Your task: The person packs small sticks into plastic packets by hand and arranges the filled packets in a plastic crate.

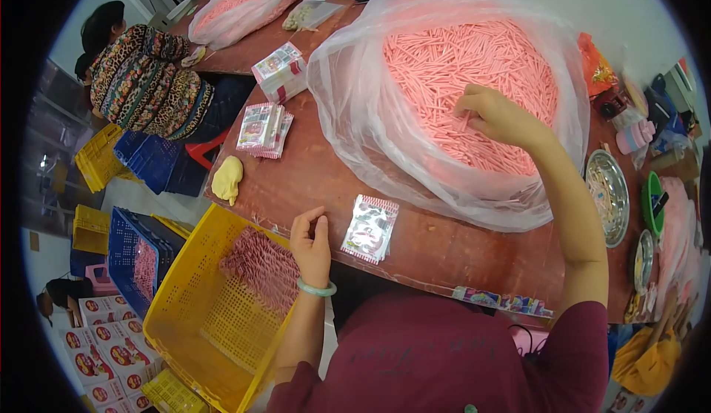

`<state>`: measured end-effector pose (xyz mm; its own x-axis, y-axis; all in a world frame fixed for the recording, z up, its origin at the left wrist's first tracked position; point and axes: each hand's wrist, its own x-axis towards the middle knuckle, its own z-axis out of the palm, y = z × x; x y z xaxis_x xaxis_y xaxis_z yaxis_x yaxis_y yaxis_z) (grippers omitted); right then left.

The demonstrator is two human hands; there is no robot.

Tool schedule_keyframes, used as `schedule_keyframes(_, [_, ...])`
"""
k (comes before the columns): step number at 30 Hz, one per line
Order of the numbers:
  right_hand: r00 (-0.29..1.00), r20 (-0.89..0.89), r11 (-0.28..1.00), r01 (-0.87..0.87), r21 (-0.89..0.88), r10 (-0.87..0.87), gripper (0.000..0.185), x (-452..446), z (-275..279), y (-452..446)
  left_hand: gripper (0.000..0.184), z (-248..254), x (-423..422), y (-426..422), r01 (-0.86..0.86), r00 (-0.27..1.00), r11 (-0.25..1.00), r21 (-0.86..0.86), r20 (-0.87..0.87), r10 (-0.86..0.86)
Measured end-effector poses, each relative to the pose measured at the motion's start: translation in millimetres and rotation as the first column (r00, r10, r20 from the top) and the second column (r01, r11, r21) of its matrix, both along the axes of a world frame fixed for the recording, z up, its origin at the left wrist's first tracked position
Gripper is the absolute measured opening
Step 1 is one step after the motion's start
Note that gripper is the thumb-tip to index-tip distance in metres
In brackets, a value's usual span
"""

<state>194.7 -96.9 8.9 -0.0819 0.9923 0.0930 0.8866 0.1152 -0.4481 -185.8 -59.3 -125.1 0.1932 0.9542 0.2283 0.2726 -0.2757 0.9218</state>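
Note:
A large clear plastic bag (355,128), its mouth spread wide, holds a heap of thin pink sticks (474,50). My right hand (500,117) reaches into the heap, fingers curled and pinched on pink sticks; how many is hidden. Near the table's front edge is my left hand (311,242), wearing a pale green bangle. Its fingers are loosely bent, thumb and forefinger apart, and nothing shows between them. To its right lies a small stack of silvery packets (370,228) with red-striped ends. Below and left of it stands a yellow crate (222,339) with many striped packets (259,268) inside.
More packets (263,131), a wrapped bundle (280,72) and a yellow lump (227,180) lie along the table's left side. Metal trays (607,191) and a green basket (653,202) stand at right. Another person (148,80) sits at far left, by stacked crates (148,157).

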Motion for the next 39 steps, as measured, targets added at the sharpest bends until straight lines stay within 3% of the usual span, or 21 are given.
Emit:
schedule_keyframes(4, [0.992, 0.122, 1.0, -0.006, 0.015, 0.004, 0.013, 8, -2, -1, 0.014, 4, -2, 1, 0.02, 1.0, 0.998, -0.068, 0.014, -0.019])
schedule_keyframes(7, [0.981, 0.194, 0.986, -0.028, 0.163, -0.004, 0.011, 13, -3, 1, 0.015, 4, -2, 2, 0.028, 1.0, 0.999, -0.046, 0.005, -0.028])
schedule_keyframes(10, [0.979, -0.036, 0.974, 0.205, 0.098, -0.202, 0.012, -2, 17, -3, 0.015, 7, 0, 0, 0.044, 0.998, 0.999, -0.025, -0.043, -0.045])
schedule_keyframes(14, [0.973, -0.029, 0.971, 0.225, -0.078, -0.228, 0.018, -5, -2, 4, 0.017, 13, 7, -5, 0.119, 0.985, 0.992, 0.044, -0.132, -0.112])
schedule_keyframes(16, [0.972, -0.02, 0.97, 0.232, -0.078, -0.234, 0.021, -10, -6, 5, 0.02, 12, 11, -8, 0.17, 0.94, 0.97, 0.174, -0.326, -0.106])
schedule_keyframes(20, [0.972, 0.057, 0.966, 0.232, -0.114, -0.227, 0.022, -21, 0, 5, 0.036, 19, 20, -16, 0.18, 0.888, 0.983, 0.037, -0.435, -0.147])
schedule_keyframes(24, [0.966, 0.129, 0.97, 0.232, -0.069, -0.222, 0.018, -23, -1, 7, 0.04, 20, 26, -18, 0.179, 0.861, 0.978, 0.109, -0.499, -0.102])
schedule_keyframes(27, [0.964, 0.18, 0.979, 0.201, -0.025, -0.193, 0.018, -23, -7, 7, 0.038, 16, 29, -18, 0.189, 0.86, 0.972, 0.138, -0.501, -0.096])
schedule_keyframes(31, [0.951, 0.237, 0.978, 0.207, -0.014, -0.198, 0.014, -29, -5, 9, 0.029, 17, 33, -13, 0.178, 0.909, 0.984, 0.015, -0.385, -0.159])
schedule_keyframes(34, [0.953, 0.237, 0.982, 0.184, 0.031, -0.186, 0.014, -26, -13, 7, 0.023, 15, 30, -8, 0.169, 0.926, 0.971, -0.171, -0.311, -0.216])
schedule_keyframes(39, [0.935, 0.29, 0.979, 0.199, 0.045, -0.203, 0.017, -31, -9, 4, 0.015, 6, 28, -6, 0.154, 0.966, 0.979, -0.136, -0.188, -0.178])
